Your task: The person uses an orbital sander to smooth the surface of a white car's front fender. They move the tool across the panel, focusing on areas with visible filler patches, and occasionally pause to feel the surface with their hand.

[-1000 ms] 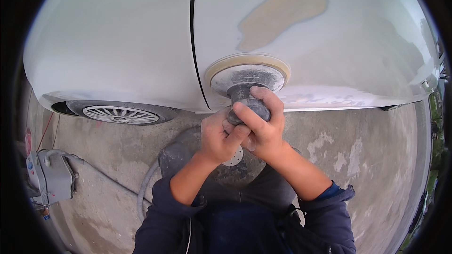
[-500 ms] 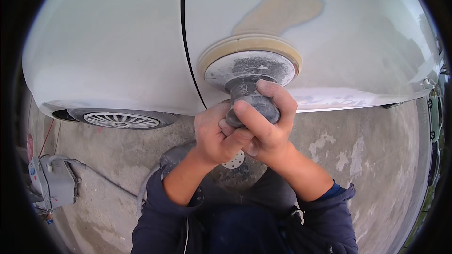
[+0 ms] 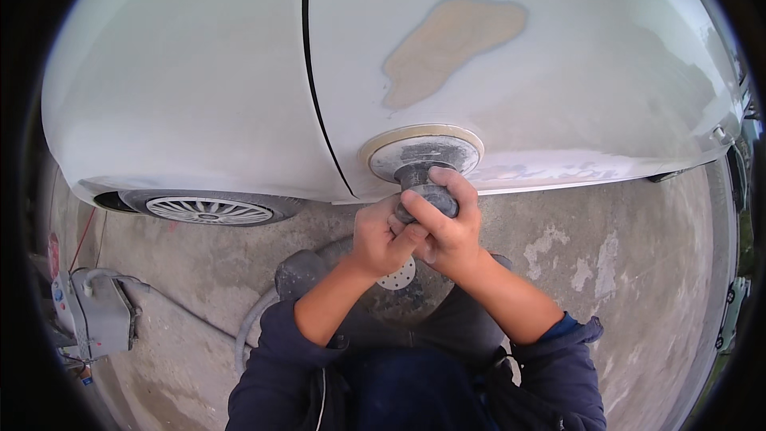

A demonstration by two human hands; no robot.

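Note:
Both my hands are closed round a dusty grey disc sander (image 3: 424, 161) with a wide round pad rimmed in yellowish tan. My left hand (image 3: 384, 241) wraps its body from the left and below. My right hand (image 3: 444, 219) grips it from the right, thumb and fingers over the rounded dark end. The pad lies against the low part of a pale car door (image 3: 558, 112). Above it on the door is a sanded tan patch (image 3: 455, 44) with a grey edge. The pad's working face is hidden.
A dark panel gap (image 3: 307, 56) divides the door from the fender (image 3: 183, 96), with a spoked wheel (image 3: 209, 210) below. On the concrete floor (image 3: 558, 271) at left stands a grey machine (image 3: 104, 315) with a hose (image 3: 179, 311). A perforated white disc (image 3: 397, 275) shows below my hands.
The sander and both hands have moved down the door, from the lower edge of the tan patch to below it. The whole patch now shows. Both hands keep their grip.

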